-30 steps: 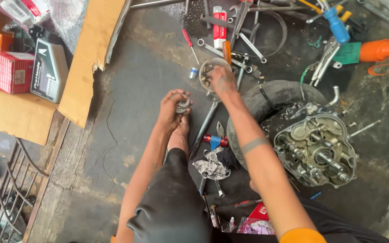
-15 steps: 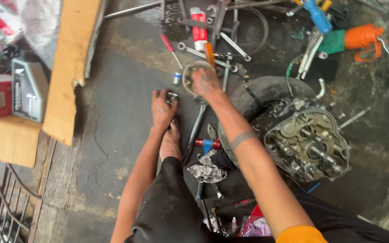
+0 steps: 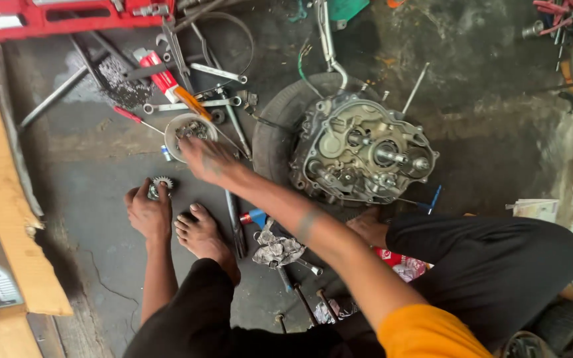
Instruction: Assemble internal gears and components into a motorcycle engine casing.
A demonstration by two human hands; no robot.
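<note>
My left hand (image 3: pixel 148 212) rests low on the dark concrete floor, its fingertips pinching a small toothed gear (image 3: pixel 161 183). My right hand (image 3: pixel 208 159) reaches forward with fingers spread, palm down, right at the near rim of a small round bowl (image 3: pixel 175 124) holding small metal parts. An opened engine case (image 3: pixel 361 151) with shafts and gears showing lies on a black tyre (image 3: pixel 274 136) to the right of that arm. My bare foot (image 3: pixel 201 233) sits between the two hands.
Spanners (image 3: pixel 190 104), a red-handled screwdriver (image 3: pixel 130 116), a red tube (image 3: pixel 158 74) and rods lie scattered behind the bowl. A red crate (image 3: pixel 48 16) stands at the back left, cardboard (image 3: pixel 8 199) along the left. Crumpled foil (image 3: pixel 276 250) and bolts lie near my knee.
The view has swung right and closer, bringing the engine case to the centre. My left hand has lowered to the floor with the gear. My right hand stays by the bowl.
</note>
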